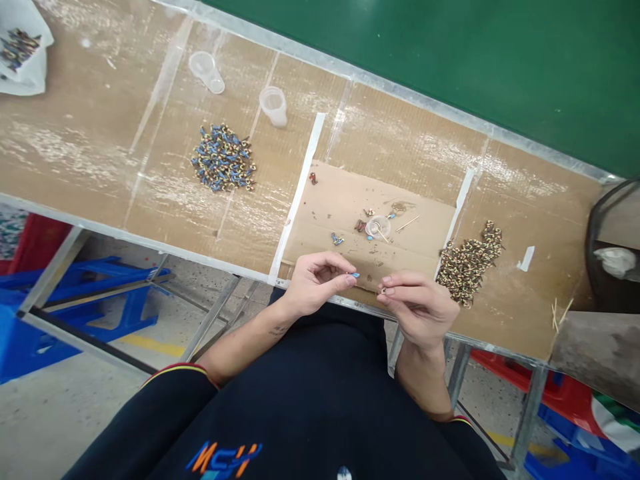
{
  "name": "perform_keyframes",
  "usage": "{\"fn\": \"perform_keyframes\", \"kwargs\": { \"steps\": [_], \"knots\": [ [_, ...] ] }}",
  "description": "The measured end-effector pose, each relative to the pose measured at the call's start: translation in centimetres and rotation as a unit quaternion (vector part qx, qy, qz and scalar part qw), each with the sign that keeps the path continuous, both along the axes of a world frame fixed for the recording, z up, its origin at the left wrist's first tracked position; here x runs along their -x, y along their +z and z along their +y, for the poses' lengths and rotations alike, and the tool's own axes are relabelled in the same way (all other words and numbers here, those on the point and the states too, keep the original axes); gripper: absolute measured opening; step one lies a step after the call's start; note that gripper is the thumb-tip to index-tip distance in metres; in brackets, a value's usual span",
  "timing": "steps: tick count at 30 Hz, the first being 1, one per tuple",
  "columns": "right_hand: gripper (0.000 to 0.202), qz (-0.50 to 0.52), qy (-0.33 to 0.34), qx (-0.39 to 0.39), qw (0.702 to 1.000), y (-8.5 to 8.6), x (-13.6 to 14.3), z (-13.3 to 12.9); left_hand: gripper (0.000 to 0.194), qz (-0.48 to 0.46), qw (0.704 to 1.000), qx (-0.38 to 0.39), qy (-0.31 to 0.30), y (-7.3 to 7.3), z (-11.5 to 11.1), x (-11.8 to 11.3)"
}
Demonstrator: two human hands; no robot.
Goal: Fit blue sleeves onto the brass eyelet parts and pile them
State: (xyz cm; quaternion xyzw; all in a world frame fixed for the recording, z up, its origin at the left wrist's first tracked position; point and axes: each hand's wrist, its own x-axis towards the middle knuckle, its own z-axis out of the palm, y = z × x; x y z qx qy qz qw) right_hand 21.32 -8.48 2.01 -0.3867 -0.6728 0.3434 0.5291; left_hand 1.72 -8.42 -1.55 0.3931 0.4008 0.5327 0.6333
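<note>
Shirt: my dark top point(310, 393), bearing a slanted logo point(223, 459) on the front.
Lettering: three large characters; I read M, then what looks like C, then a last one, perhaps H, which I cannot confirm.
Letter colours: M in orange, second in blue, last in blue and orange.
Under the letters: lighter blue part, cut off by my lower view edge, unreadable.
Front emblem point(344, 473): small, pale, illegible.
Left forearm point(250, 347): dark script-like marks point(279, 331), too small to read.
</note>
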Motion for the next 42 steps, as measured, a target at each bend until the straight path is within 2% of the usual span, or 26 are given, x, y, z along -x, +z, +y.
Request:
{"fn": "perform_keyframes", "kwargs": {
  "steps": [11, 18, 26, 33, 42],
  "knots": [
    [0.029, 0.001, 0.022, 0.011, 1.000, 0.0, 0.6, 0.0, 0.025, 0.004, 0.999, -0.039, -0.008, -0.1, -0.2, -0.3],
    [0.033, 0.015, -0.030, 0.076, 0.997, 0.2, 0.8, -0.5, 0.021, 0.015, 0.998, -0.067, -0.007, -0.1, -0.3, -0.3],
    [0.029, -0.017, -0.045, 0.082, 0.995, 0.1, 1.0, -0.8, 0.016, 0.048, 0.993, -0.107, -0.002, -0.1, -0.4, -0.3],
    [0.031, -0.033, -0.051, 0.088, 0.994, 0.2, 1.3, -1.1, 0.006, 0.086, 0.983, -0.164, -0.003, 0.2, -0.3, -0.2],
    [0.022, -0.066, -0.064, 0.102, 0.991, 0.9, 1.4, -1.2, 0.002, 0.133, 0.959, -0.248, 0.021, 0.5, 0.0, -0.1]
  ]
}}
